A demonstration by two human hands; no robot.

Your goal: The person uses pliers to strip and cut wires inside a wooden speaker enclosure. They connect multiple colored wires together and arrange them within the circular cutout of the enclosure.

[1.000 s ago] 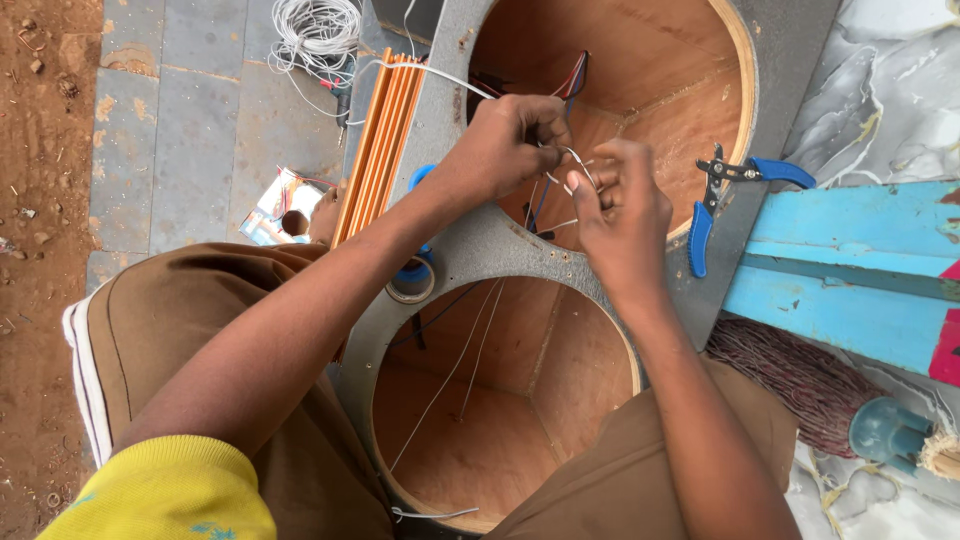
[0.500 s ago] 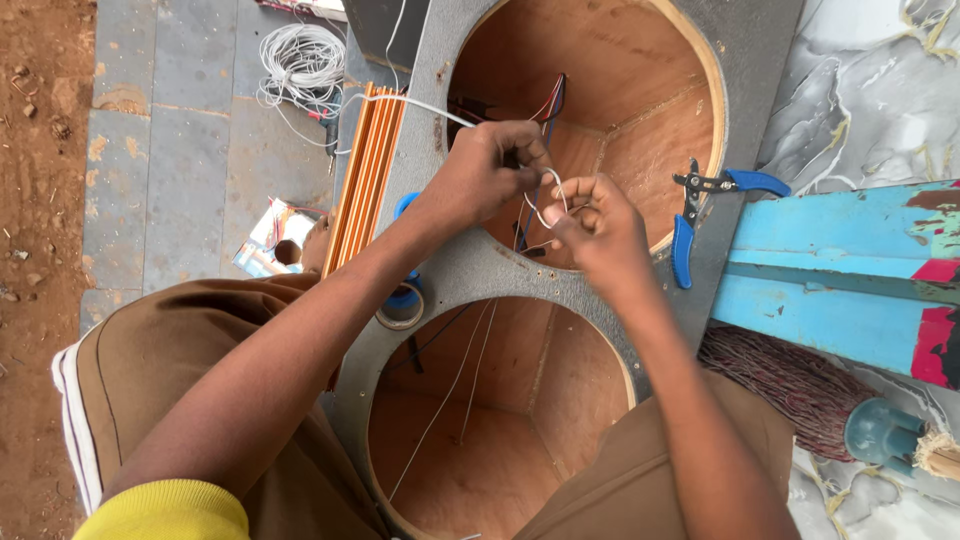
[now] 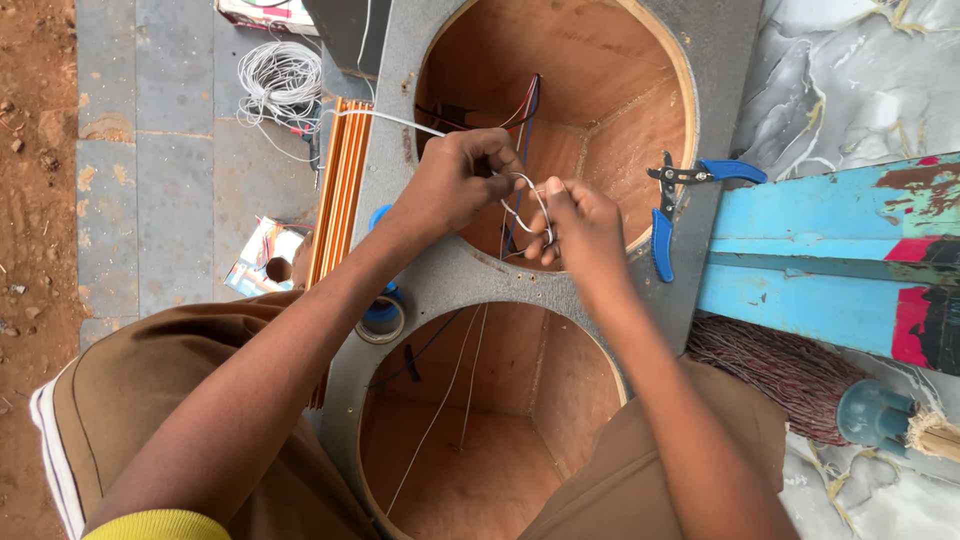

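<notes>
Hands (image 3: 520,205) lower now (wire (image 3: 528,200) pinched)

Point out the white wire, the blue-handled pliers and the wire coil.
white wire (image 3: 527,192), head view, loop between the hands
blue-handled pliers (image 3: 662,245), head view, lower handle
wire coil (image 3: 280,82), head view, middle of the bundle

I've got one view only, head-worn cam, looking almost straight down from above the lap. Close range: both hands, left hand (image 3: 455,185) and right hand (image 3: 580,225), sit near frame centre over the grey speaker box (image 3: 440,280). No second view to overlap with.
</notes>
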